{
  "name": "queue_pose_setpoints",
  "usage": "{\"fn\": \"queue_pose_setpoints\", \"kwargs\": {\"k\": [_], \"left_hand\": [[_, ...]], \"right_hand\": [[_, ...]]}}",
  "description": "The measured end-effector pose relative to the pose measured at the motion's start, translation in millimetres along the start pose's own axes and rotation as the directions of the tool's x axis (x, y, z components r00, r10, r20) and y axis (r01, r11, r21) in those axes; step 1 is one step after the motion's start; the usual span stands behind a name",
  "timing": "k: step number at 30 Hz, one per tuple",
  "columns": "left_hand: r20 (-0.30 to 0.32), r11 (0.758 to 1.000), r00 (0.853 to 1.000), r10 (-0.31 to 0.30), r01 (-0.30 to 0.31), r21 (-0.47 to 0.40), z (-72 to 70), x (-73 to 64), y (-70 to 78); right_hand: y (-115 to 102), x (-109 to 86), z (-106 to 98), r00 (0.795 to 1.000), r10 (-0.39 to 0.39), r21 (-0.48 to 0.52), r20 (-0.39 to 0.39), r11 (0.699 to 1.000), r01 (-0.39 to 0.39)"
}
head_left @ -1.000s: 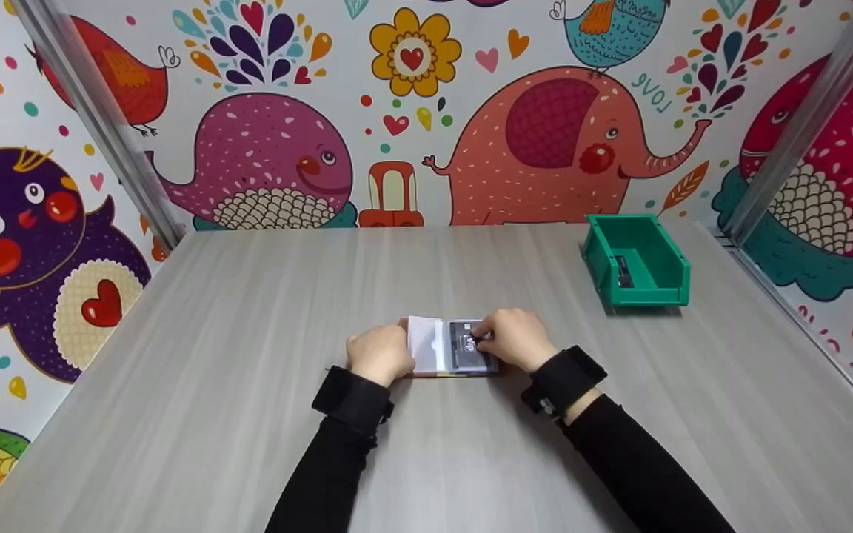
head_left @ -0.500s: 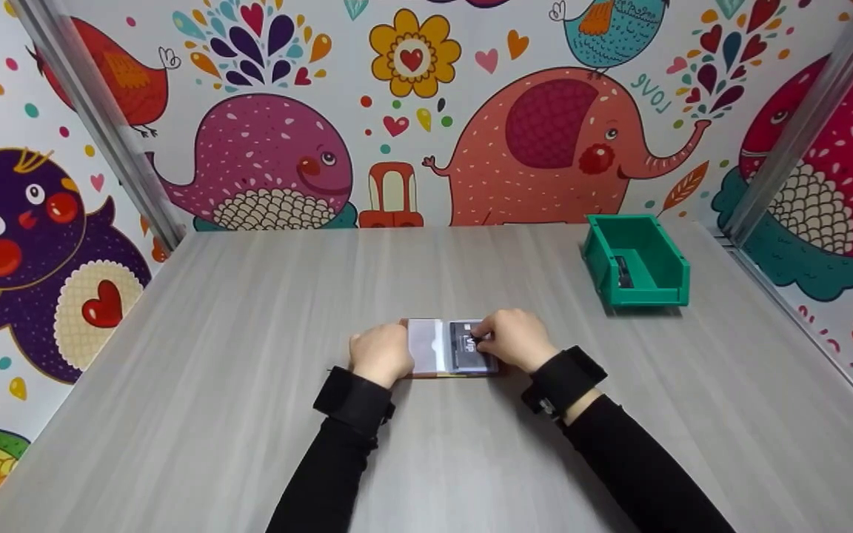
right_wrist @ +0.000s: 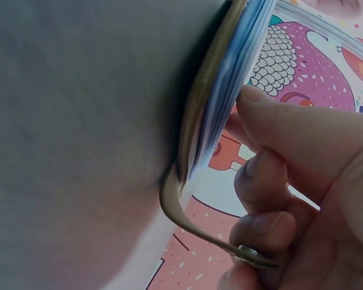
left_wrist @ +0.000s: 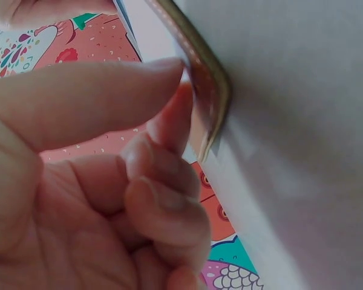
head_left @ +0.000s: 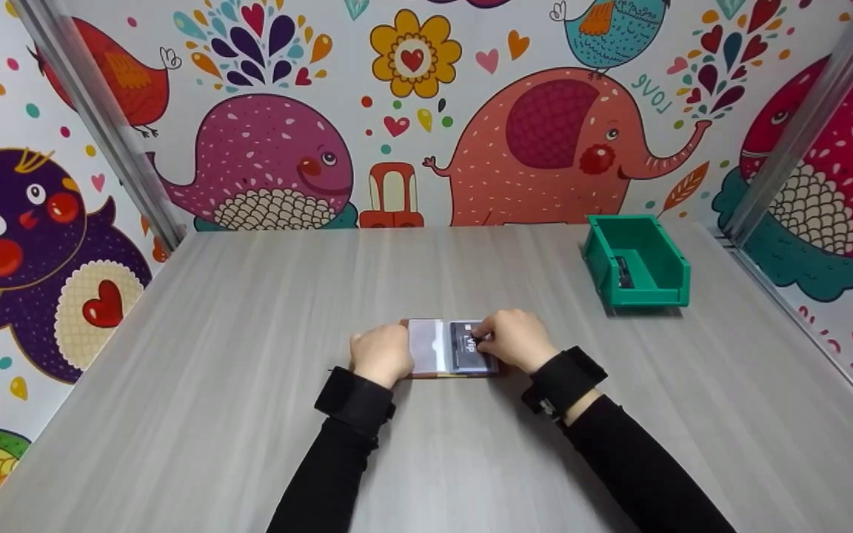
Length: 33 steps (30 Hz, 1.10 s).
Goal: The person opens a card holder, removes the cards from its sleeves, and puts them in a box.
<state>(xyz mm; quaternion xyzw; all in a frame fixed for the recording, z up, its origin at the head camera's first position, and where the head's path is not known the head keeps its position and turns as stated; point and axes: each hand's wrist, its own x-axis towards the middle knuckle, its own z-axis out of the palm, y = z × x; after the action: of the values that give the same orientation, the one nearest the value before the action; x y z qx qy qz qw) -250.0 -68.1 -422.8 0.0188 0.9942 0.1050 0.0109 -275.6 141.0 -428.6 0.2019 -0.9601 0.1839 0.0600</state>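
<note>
A brown card holder (head_left: 426, 346) lies spread on the table, its clear sleeves facing up. My left hand (head_left: 380, 352) pinches its left cover edge between thumb and index finger, the other fingers curled. In the left wrist view the brown cover (left_wrist: 210, 84) meets those fingertips. Over the right-hand side, a black card (head_left: 463, 357) with "VIP" lettering shows in a sleeve. My right hand (head_left: 517, 339) has thumb and index finger together on this card. The right wrist view shows the layered sleeves (right_wrist: 230, 84) edge-on and a strap with a metal snap (right_wrist: 248, 251) by the curled fingers.
A green bin (head_left: 649, 297) stands at the back right of the wood-grain table (head_left: 249, 311), with a small dark item (head_left: 624, 272) inside. Printed cartoon walls and metal posts (head_left: 93, 111) border the table.
The left sleeve page, slightly raised one second ago, now lies flatter. My left hand has shifted very slightly; my right hand keeps its place on the card.
</note>
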Motion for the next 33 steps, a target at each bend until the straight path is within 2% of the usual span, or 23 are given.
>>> {"fn": "queue_pose_setpoints", "kwargs": {"k": [7, 15, 27, 33], "left_hand": [[0.011, 1.000, 1.000, -0.002, 0.002, 0.001, -0.8, 0.5, 0.3], [0.037, 1.000, 0.999, -0.011, 0.011, 0.000, -1.9, 1.4, 0.7], [0.025, 1.000, 1.000, -0.006, 0.006, 0.004, -1.6, 0.3, 0.8], [0.012, 1.000, 1.000, 0.001, -0.001, 0.003, -1.7, -0.7, 0.9]], "right_hand": [[-0.6, -0.6, 0.1, 1.000, -0.002, -0.025, -0.001, 1.000, 0.002], [0.5, 0.1, -1.4, 1.000, 0.000, -0.009, -0.024, 1.000, 0.000], [3.1, -1.1, -5.8, 0.996, 0.023, -0.031, -0.081, 0.999, -0.026], [4.1, -2.5, -7.1, 0.996, 0.046, -0.015, -0.071, 0.999, -0.047]]}}
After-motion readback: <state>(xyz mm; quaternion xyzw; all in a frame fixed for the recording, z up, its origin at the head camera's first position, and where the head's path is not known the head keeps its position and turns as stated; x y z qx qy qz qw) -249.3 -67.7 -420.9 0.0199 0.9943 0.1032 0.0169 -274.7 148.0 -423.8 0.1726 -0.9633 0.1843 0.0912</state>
